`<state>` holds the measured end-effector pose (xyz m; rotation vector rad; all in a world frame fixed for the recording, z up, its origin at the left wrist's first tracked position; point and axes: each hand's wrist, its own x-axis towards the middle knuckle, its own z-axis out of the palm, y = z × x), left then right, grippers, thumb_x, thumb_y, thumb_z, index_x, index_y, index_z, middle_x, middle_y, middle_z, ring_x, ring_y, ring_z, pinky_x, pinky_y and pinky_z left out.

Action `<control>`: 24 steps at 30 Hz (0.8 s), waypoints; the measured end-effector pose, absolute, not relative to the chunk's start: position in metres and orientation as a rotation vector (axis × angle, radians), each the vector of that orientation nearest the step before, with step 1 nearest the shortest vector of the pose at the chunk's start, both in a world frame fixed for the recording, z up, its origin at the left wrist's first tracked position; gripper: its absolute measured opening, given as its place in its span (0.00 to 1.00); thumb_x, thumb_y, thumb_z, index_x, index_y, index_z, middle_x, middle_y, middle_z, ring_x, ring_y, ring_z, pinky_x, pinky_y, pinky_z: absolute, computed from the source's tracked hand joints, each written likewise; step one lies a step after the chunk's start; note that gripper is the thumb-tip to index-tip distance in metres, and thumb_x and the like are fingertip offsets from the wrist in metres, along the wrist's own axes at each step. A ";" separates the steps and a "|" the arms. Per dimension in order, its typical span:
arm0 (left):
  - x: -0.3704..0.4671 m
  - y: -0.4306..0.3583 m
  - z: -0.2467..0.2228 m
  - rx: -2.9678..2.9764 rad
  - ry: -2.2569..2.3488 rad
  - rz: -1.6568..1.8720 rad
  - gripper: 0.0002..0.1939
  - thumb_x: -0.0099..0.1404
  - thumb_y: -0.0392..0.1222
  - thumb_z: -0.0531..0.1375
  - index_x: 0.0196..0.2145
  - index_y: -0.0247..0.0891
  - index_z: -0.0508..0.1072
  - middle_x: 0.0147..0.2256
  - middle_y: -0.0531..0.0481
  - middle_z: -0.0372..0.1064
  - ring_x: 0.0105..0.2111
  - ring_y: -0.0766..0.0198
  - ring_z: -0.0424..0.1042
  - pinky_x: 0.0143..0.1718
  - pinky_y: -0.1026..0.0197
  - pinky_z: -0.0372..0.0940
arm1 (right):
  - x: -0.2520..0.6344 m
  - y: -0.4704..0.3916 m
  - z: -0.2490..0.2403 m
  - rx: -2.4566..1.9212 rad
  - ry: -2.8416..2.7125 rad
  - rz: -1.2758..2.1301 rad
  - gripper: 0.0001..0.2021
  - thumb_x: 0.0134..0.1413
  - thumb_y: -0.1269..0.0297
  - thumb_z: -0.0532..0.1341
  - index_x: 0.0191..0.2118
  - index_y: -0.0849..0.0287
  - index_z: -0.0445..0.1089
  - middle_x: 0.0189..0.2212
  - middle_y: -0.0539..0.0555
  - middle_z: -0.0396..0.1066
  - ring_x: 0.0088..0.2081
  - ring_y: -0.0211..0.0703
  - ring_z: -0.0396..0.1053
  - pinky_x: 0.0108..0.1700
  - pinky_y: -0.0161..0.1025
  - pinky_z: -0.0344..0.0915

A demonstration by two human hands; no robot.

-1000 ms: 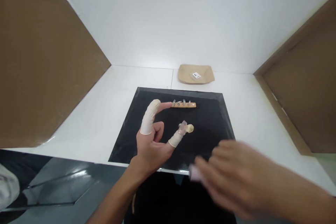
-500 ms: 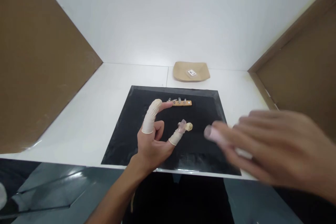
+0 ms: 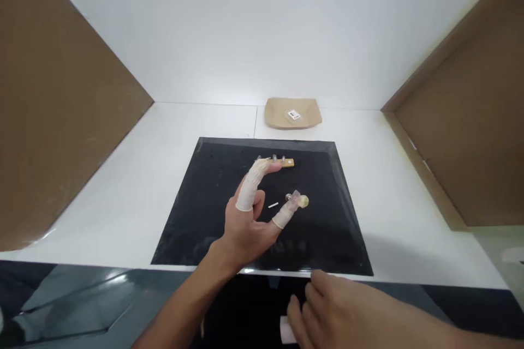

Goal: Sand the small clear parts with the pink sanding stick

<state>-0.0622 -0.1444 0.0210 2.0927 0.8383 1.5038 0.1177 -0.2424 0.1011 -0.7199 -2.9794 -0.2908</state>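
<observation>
My left hand (image 3: 249, 218) reaches over a black mat (image 3: 192, 212), with thumb and forefinger spread wide in a C shape and other fingers curled. White finger cots cover parts of both. At the thumb tip is a clear piece (image 3: 295, 197), close to a cream knob (image 3: 303, 202); I cannot tell whether they are joined. The forefinger tip reaches a small wooden strip (image 3: 289, 162) bearing several clear nail-like pieces. My right hand (image 3: 327, 311) is below the table's front edge, fingers curled. A whitish piece (image 3: 287, 330) shows by its fingers, perhaps a finger cot.
A small white stick (image 3: 273, 205) lies on the mat between my left thumb and forefinger. At the back stands a brown paper tray (image 3: 272, 117) with a small labelled clear packet (image 3: 293, 115) in it. Brown panels (image 3: 462, 136) bound both sides, and a white wall rises behind.
My right hand has swung from above the mat's right side down to below the table edge. My left hand has shifted slightly right, and the white stick has come into view.
</observation>
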 end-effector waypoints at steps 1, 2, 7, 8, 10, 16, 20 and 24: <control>-0.062 -0.144 0.021 2.098 0.831 1.510 0.46 0.65 0.32 0.71 0.73 0.46 0.56 0.57 0.44 0.76 0.18 0.82 0.45 0.12 0.71 0.46 | 0.117 -0.243 0.100 -0.716 -2.950 -0.313 0.04 0.62 0.71 0.63 0.37 0.61 0.77 0.21 0.48 0.71 0.20 0.42 0.62 0.25 0.45 0.55; -0.062 -0.143 0.020 2.099 0.825 1.514 0.46 0.65 0.32 0.71 0.74 0.46 0.55 0.57 0.43 0.76 0.18 0.82 0.45 0.12 0.71 0.46 | 0.118 -0.242 0.101 -0.793 -2.853 -0.393 0.06 0.64 0.72 0.62 0.37 0.63 0.77 0.23 0.50 0.73 0.21 0.43 0.64 0.25 0.46 0.55; -0.060 -0.142 0.017 2.117 0.824 1.480 0.46 0.65 0.32 0.71 0.73 0.46 0.55 0.56 0.44 0.76 0.18 0.82 0.47 0.12 0.72 0.46 | 0.117 -0.237 0.108 -0.849 -2.822 -0.442 0.09 0.62 0.72 0.60 0.37 0.64 0.79 0.22 0.51 0.72 0.20 0.43 0.62 0.23 0.46 0.55; -0.059 -0.142 0.017 2.122 0.824 1.479 0.46 0.65 0.32 0.70 0.73 0.46 0.55 0.56 0.44 0.77 0.18 0.82 0.47 0.12 0.72 0.47 | 0.115 -0.238 0.108 -0.752 -2.938 -0.309 0.09 0.60 0.73 0.60 0.35 0.61 0.79 0.21 0.48 0.69 0.19 0.41 0.59 0.23 0.44 0.55; -0.056 -0.141 0.017 2.121 0.814 1.498 0.46 0.65 0.32 0.71 0.73 0.47 0.54 0.56 0.44 0.77 0.18 0.82 0.46 0.12 0.73 0.47 | 0.113 -0.238 0.108 -0.747 -2.946 -0.300 0.09 0.59 0.77 0.61 0.37 0.59 0.79 0.21 0.46 0.69 0.20 0.39 0.59 0.24 0.43 0.56; -0.052 -0.140 0.018 2.108 0.814 1.461 0.46 0.66 0.32 0.70 0.74 0.49 0.54 0.57 0.44 0.77 0.17 0.82 0.46 0.13 0.72 0.47 | 0.122 -0.239 0.104 -0.902 -2.838 -0.376 0.07 0.61 0.72 0.62 0.41 0.66 0.78 0.24 0.52 0.73 0.22 0.44 0.62 0.24 0.46 0.54; -0.050 -0.141 0.019 2.106 0.820 1.455 0.43 0.66 0.33 0.69 0.73 0.48 0.56 0.56 0.45 0.78 0.17 0.82 0.46 0.12 0.72 0.47 | 0.125 -0.238 0.112 -0.878 -2.824 -0.318 0.08 0.64 0.75 0.59 0.37 0.62 0.77 0.23 0.49 0.71 0.22 0.41 0.61 0.24 0.45 0.53; -0.046 -0.144 0.017 2.091 0.819 1.418 0.43 0.66 0.33 0.69 0.73 0.50 0.57 0.57 0.45 0.77 0.17 0.83 0.46 0.12 0.73 0.45 | 0.132 -0.235 0.118 -1.132 -2.669 -0.517 0.09 0.67 0.73 0.60 0.38 0.64 0.78 0.23 0.52 0.71 0.23 0.43 0.63 0.25 0.47 0.53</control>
